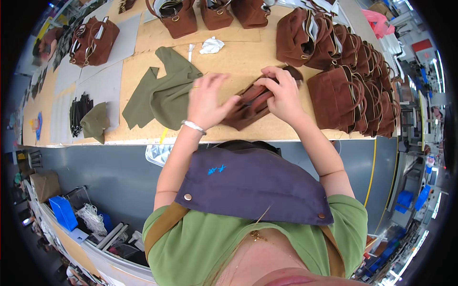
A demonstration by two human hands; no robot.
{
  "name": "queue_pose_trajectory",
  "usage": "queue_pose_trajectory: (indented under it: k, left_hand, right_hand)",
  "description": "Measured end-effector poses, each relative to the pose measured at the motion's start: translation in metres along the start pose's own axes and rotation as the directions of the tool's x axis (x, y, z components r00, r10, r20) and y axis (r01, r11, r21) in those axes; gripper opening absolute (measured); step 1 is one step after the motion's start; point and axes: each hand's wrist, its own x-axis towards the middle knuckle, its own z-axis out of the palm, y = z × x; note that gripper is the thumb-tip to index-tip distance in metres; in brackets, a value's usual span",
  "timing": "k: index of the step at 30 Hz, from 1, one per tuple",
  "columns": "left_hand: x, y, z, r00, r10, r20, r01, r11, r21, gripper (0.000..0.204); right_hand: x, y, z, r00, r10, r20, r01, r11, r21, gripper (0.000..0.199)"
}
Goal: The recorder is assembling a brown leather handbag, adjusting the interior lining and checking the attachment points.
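A flat brown suede bag (248, 107) lies on the wooden worktable (238, 59) in front of me. My left hand (206, 101) rests on its left end, fingers spread and slightly blurred, with a ring and a silver bracelet on the wrist. My right hand (281, 93) grips the bag's upper right edge with curled fingers. An olive green cloth (164, 93) lies just left of my left hand.
A row of finished brown bags (353, 90) stands at the right of the table, and more brown bags (179, 19) stand along the far edge. A crumpled white cloth (211, 45), grey sheets (100, 86), black straps (78, 112) and a small olive pouch (95, 121) lie to the left.
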Motion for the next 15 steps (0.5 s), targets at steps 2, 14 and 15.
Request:
queue_pose_trajectory:
  k: [2,14,15]
  left_hand:
    - [0.001,-0.007,0.036,0.975,0.094,0.203,-0.067,0.989,-0.136,0.047]
    - [-0.028,-0.082,0.047,0.89,-0.351,0.292,0.445,0.52,-0.729,0.016]
    - [-0.029,-0.082,0.047,0.848,-0.373,0.377,0.528,0.535,-0.66,0.017]
  right_hand:
    - [-0.004,0.018,0.012,0.997,0.006,-0.074,-0.003,0.999,0.04,0.042]
    - [-0.058,0.071,-0.053,0.925,0.267,0.27,-0.284,0.958,0.026,0.034]
    - [-0.06,0.071,-0.052,0.916,0.248,0.316,-0.25,0.968,-0.036,0.033]
